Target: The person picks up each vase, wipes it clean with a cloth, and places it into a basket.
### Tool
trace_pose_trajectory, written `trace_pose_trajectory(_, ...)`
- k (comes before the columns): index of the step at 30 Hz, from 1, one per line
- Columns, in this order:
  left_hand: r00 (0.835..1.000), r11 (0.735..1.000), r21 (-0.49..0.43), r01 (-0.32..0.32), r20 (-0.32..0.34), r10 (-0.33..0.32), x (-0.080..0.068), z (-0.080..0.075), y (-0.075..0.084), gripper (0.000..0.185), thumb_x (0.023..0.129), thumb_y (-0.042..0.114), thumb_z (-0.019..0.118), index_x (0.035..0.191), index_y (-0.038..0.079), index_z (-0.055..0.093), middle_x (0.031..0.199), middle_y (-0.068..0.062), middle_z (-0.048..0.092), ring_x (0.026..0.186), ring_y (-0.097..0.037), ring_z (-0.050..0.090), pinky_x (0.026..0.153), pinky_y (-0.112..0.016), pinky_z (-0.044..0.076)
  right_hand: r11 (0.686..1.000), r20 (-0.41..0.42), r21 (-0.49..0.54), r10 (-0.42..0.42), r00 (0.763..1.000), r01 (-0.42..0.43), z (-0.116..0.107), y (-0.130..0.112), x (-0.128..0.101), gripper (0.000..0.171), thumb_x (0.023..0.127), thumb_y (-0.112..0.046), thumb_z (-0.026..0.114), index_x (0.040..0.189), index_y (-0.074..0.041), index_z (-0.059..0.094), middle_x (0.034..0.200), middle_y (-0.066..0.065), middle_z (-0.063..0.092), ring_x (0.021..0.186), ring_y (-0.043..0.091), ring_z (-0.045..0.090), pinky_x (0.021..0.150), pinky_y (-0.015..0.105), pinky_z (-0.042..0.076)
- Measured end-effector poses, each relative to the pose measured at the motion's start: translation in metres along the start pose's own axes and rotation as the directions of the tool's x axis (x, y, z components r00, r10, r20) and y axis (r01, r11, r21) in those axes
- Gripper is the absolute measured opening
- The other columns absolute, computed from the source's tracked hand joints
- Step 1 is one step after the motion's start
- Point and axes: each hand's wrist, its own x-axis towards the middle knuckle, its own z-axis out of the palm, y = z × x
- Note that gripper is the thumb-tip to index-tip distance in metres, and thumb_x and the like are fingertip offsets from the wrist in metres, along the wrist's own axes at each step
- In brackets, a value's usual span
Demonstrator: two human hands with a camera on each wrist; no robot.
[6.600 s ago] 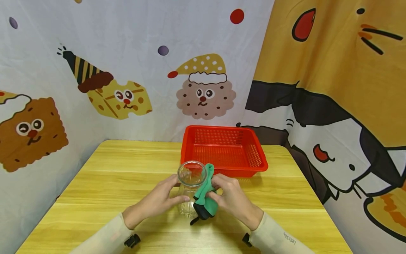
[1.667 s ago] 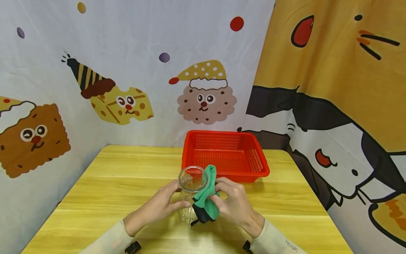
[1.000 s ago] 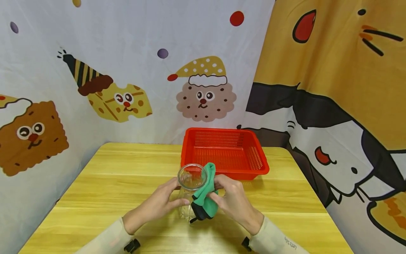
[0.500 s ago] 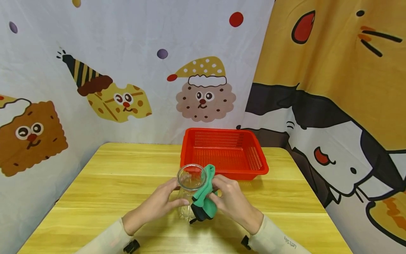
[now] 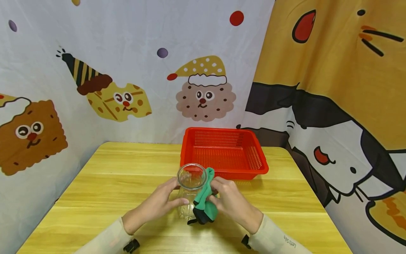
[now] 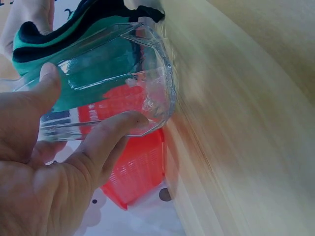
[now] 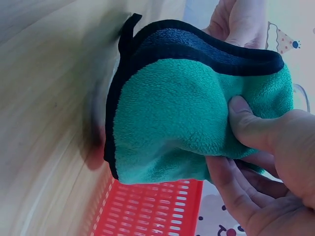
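Note:
A clear faceted glass jar [image 5: 186, 211] with a wide round mouth stands upright on the wooden table. My left hand [image 5: 160, 201] grips it from the left, thumb on the near side and fingers around the far side; the left wrist view shows the thumb and fingers on the glass [image 6: 147, 101]. On the jar's right side is a green cloth [image 5: 204, 197] with black edging and a small black loop. My right hand [image 5: 233, 201] pinches this folded cloth between thumb and fingers, as the right wrist view shows. The cloth hides part of the jar.
Behind the jar, a red perforated plastic basket [image 5: 223, 172] sits near the table's [image 5: 127, 165] back edge, right of centre. Cartoon-printed curtains [image 5: 142, 53] hang behind the table and on both sides.
Over the last half second the cloth has slid a little down the jar's right side, and its folds have shifted. The left hand and the jar hold nearly the same place throughout.

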Motion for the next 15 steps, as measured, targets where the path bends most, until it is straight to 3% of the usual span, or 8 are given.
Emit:
trace_pose_trajectory(9, 0.999, 0.999, 0.012, -0.034, -0.022, 0.034, -0.0018, -0.0012, 0.0023, 0.063, 0.108, 0.034, 0.084, 0.164, 0.015, 0.061, 0.157, -0.005, 0.075, 0.143, -0.035, 0.075, 0.12, -0.065, 0.065, 0.999, 0.048, -0.019, 0.035, 0.998, -0.034, 0.0024, 0.0016, -0.0036, 0.025, 0.085, 0.011, 0.097, 0.096, -0.003, 0.08, 0.098, 0.008, 0.081, 0.088, 0.013, 0.081, 0.077, 0.01, 0.068)
trace_pose_trajectory(15, 1.0, 1.0, 0.015, -0.022, -0.014, 0.023, -0.0021, -0.0013, 0.0035, 0.063, 0.107, 0.028, 0.086, 0.164, 0.015, 0.061, 0.158, -0.005, 0.074, 0.145, -0.036, 0.074, 0.12, -0.065, 0.065, 0.998, 0.07, -0.025, 0.055, 0.996, -0.054, 0.0033, 0.0028, -0.0044, 0.026, 0.085, 0.007, 0.099, 0.092, -0.006, 0.077, 0.097, 0.006, 0.079, 0.085, 0.007, 0.075, 0.073, 0.009, 0.066)
